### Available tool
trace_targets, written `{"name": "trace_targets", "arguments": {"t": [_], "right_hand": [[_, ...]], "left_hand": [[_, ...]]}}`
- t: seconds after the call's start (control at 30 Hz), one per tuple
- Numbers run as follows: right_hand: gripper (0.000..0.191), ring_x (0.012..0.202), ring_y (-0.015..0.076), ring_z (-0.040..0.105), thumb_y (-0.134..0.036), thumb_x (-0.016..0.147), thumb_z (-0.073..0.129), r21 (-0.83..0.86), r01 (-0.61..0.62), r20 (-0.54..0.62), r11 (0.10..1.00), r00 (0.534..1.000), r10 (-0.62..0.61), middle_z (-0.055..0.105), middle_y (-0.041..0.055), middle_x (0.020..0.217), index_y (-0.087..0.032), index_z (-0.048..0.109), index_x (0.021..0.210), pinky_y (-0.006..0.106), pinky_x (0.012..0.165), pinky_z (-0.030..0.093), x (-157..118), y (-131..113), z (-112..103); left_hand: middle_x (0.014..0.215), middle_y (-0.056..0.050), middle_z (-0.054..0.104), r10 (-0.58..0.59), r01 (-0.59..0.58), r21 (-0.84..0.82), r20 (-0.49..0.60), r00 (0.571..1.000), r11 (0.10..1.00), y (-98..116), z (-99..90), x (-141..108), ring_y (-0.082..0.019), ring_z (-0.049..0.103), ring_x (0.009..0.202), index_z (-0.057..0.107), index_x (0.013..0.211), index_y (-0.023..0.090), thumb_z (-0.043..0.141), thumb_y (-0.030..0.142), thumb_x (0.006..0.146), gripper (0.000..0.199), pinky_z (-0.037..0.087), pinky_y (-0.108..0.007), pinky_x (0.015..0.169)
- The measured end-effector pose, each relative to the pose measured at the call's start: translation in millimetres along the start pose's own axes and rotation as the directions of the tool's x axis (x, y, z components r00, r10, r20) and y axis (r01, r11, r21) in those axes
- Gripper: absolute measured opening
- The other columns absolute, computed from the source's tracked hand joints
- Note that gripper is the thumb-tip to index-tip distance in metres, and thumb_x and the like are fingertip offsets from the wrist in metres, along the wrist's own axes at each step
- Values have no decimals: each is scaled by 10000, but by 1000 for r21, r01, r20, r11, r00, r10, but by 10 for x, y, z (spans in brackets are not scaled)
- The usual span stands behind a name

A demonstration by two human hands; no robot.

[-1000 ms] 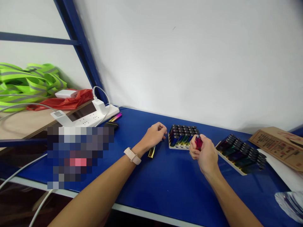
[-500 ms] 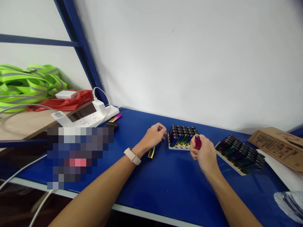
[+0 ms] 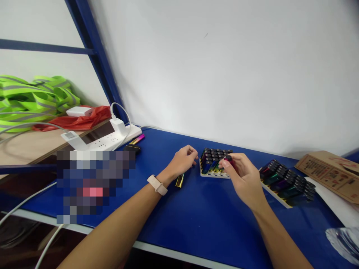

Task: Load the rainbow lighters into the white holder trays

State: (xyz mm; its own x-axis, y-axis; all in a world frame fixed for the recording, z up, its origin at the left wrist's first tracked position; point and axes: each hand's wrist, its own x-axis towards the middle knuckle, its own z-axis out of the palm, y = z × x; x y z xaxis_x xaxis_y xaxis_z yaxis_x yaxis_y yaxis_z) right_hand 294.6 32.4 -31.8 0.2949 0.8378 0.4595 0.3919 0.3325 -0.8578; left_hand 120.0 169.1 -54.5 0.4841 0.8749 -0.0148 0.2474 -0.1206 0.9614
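Note:
My right hand pinches a dark red lighter with a black top between thumb and fingers. It hovers over the front right of a white tray, where several shiny lighters with black tops stand in rows. Some oval holes in the tray's front row are bare. To the left of that tray, my left hand rests near the table with fingers loosely curled and nothing visible in them. A gold shiny piece lies partly hidden below that hand.
A second tray of lighters stands to the right, beside a cardboard box and a plastic bag. Left are a white power strip, a pink-and-yellow lighter-like piece, a black object, cables and a blurred-out patch.
My right hand has moved slightly left and up with the red lighter, from beside the tray to over its corner, and its fist has loosened to a pinch. My left hand stays put.

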Motion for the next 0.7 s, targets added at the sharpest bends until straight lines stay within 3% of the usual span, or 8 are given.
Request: {"name": "trace_targets", "arguments": {"t": [0.07, 0.17, 0.4, 0.57, 0.7], "right_hand": [[173, 902, 210, 657, -362, 950, 668, -87, 86, 14, 992, 996, -86, 677, 67, 1002, -223, 659, 1054, 351, 774, 546, 15, 6, -35], [134, 814, 186, 633, -327, 942, 677, -171, 176, 78, 969, 983, -165, 655, 61, 1013, -233, 691, 1037, 342, 727, 535, 36, 7, -67], [153, 775, 182, 666, -299, 957, 648, -339, 218, 219, 915, 964, -149, 677, 43, 942, -235, 689, 1091, 333, 728, 544, 36, 43, -61], [215, 763, 181, 679, -325, 920, 697, -389, 180, 169, 903, 978, -122, 693, 29, 892, -223, 618, 1093, 314, 715, 549, 14, 79, -50], [137, 584, 133, 540, -324, 931, 676, -480, 224, 139, 848, 974, -179, 594, -14, 759, -228, 588, 977, 296, 609, 482, 17, 89, -36]], "left_hand": [[973, -69, 717, 1, -1, 0, 2, 1000, 1000, 1, -3, 1, -155, 694, 748, 578, 939, 195, 524, 359, 912, 174, 532, -276, 638], [985, -71, 720, 7, -7, 1, 2, 1000, 1000, 15, -4, -9, -153, 696, 754, 582, 942, 197, 524, 364, 915, 179, 535, -276, 644], [986, -61, 727, 9, -9, 14, -3, 1000, 1000, 47, -3, -40, -147, 704, 752, 580, 939, 202, 501, 334, 916, 156, 535, -267, 648], [981, -57, 732, 18, -18, 38, -6, 1000, 999, 39, -3, -33, -152, 716, 759, 579, 935, 206, 493, 338, 920, 159, 536, -264, 642], [962, -56, 736, 36, -34, 92, -19, 999, 995, 39, -2, -36, -152, 710, 735, 581, 938, 206, 478, 321, 927, 155, 532, -269, 639]]}}
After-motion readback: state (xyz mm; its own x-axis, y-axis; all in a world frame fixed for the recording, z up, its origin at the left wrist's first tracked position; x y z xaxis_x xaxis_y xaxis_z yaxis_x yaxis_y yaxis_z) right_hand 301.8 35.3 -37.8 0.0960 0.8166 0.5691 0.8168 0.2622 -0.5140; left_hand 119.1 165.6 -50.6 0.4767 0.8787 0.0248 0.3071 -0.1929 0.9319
